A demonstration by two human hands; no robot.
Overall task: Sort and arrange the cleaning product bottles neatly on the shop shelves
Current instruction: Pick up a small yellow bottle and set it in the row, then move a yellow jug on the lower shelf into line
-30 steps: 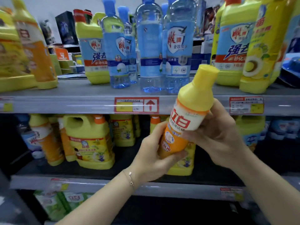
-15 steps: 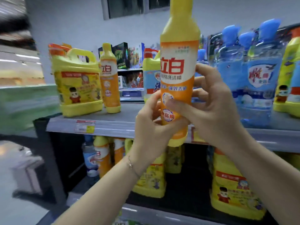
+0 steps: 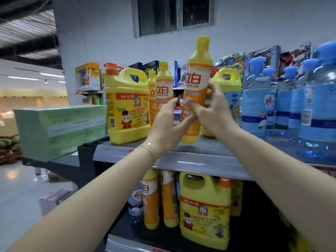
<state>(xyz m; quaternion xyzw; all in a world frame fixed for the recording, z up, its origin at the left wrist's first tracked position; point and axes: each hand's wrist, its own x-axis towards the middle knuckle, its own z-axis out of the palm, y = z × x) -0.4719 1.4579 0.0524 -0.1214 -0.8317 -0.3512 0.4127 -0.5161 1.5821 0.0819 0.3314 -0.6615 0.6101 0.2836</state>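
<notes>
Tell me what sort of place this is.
Most likely a shop's cleaning aisle: the grey shelf has price tags on its edge, rows of identical orange bottles and yellow jugs are stocked in multiples, and blue bottles stand alongside.

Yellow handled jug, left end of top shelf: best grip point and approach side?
Take the yellow jug by its moulded loop handle at the top, coming from above and the front. The body looks too wide for one hand; the orange pump looks fragile.

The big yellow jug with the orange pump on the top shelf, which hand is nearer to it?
Left. The left hand sits just right of the yellow jug; the right hand is beyond the held bottle.
</notes>
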